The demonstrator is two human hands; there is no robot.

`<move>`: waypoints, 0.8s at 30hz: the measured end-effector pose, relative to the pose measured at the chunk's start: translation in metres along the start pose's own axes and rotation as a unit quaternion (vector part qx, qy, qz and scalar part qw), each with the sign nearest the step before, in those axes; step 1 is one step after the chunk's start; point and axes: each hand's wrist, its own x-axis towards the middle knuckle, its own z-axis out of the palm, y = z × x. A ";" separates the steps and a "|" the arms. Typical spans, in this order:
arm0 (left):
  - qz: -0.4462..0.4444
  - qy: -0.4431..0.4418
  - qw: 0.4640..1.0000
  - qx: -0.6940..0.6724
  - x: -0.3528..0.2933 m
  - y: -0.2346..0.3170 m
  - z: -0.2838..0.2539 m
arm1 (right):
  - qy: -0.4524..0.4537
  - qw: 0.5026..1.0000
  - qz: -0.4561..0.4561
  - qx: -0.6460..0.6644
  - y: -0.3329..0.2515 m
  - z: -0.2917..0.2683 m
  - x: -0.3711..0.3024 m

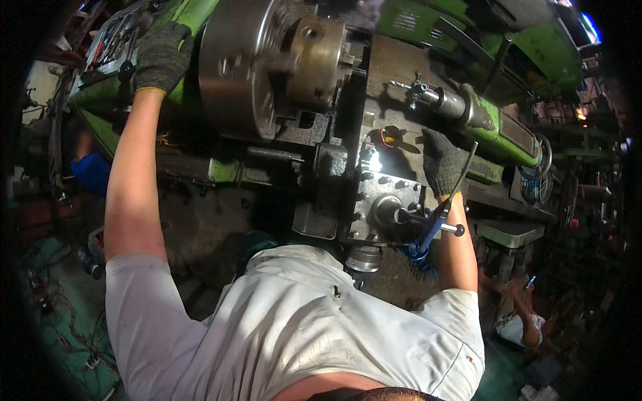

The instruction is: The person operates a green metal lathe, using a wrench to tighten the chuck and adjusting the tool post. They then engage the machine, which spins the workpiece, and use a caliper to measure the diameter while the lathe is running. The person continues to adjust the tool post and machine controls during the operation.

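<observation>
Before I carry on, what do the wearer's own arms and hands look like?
The left hand and right hand wear dark grey, mottled knit work gloves; the left one shows a yellow-edged cuff. Both forearms are bare below the short, off-white sleeves of a creased shirt. The right sleeve bears a small dark mark.

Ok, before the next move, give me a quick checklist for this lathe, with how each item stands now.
1. Chuck at a standstill: cannot tell; it looks blurred.
2. Left hand off the chuck: ok; a gap shows between them.
3. Right hand away from the chuck: ok; it is over by the tailstock side.
4. Hands free of gloves: not ok; both wear dark ones.
5. Drill bit apart from the workpiece: ok.
6. Blue air gun away from the tool post: not ok; it is right beside it.
</observation>
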 end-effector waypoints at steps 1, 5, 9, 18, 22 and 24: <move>0.001 -0.005 1.000 -0.006 -0.002 0.000 0.000 | 0.000 0.999 0.034 0.014 0.007 0.007 -0.004; 0.013 0.016 1.000 -0.018 0.000 -0.004 0.003 | 0.010 0.962 0.218 0.166 0.014 0.010 -0.004; 0.012 0.005 1.000 -0.025 -0.001 -0.002 -0.003 | 0.020 0.935 0.268 0.231 0.024 0.015 -0.002; 0.049 0.035 0.998 0.022 0.002 0.000 0.000 | 0.021 0.989 0.134 0.063 0.022 0.014 0.001; 0.044 0.018 0.999 0.026 0.001 0.005 -0.014 | 0.023 0.987 0.154 0.039 -0.004 -0.004 0.016; 0.035 0.011 0.999 0.005 0.002 0.006 -0.013 | 0.061 0.985 0.143 0.080 -0.009 -0.005 0.022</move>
